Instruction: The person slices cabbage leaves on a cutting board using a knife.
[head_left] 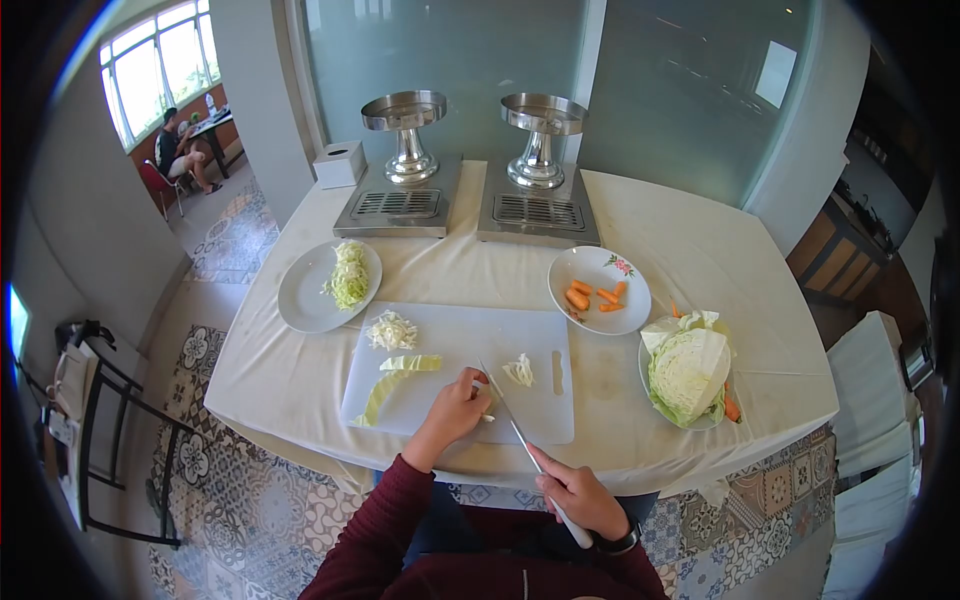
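The right hand [583,494] has its fingers wrapped around the knife [513,421]. The left hand [452,412] bends its fingers by the blade; I can't tell what they pinch. It looks like slicing, which needs fingertips tucked away. Cabbage bits [392,331] lie on the white board [480,325].

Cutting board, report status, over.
Right hand grips the knife, blade over the cutting board. Left hand beside the blade, fingers curled, hold unclear. Cabbage strips to its left, small cabbage pile right of the blade.
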